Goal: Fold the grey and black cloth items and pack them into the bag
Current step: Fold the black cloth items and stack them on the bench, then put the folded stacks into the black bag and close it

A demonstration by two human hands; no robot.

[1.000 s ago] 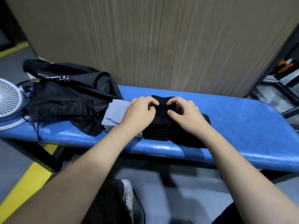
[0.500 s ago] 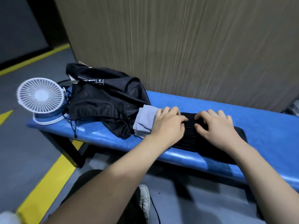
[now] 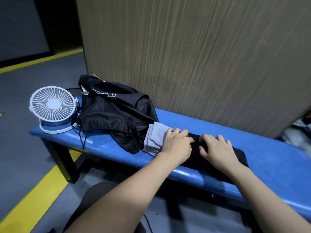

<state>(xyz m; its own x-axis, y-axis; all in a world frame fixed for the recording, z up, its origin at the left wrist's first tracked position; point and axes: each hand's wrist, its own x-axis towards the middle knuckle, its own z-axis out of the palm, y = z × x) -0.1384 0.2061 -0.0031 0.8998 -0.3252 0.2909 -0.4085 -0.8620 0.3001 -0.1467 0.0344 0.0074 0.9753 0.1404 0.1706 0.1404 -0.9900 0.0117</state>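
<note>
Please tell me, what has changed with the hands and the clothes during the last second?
Both hands let go of the folded black cloth: a second ago they pinched its top edge; now the left hand and right hand lie flat, pressing it down. The grey cloth, bag and fan stayed in place on the bench.

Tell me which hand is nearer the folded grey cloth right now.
Left. The left hand lies at the folded grey cloth, overlapping its right edge. The right hand rests flat on the black cloth, farther right along the bench.
</note>
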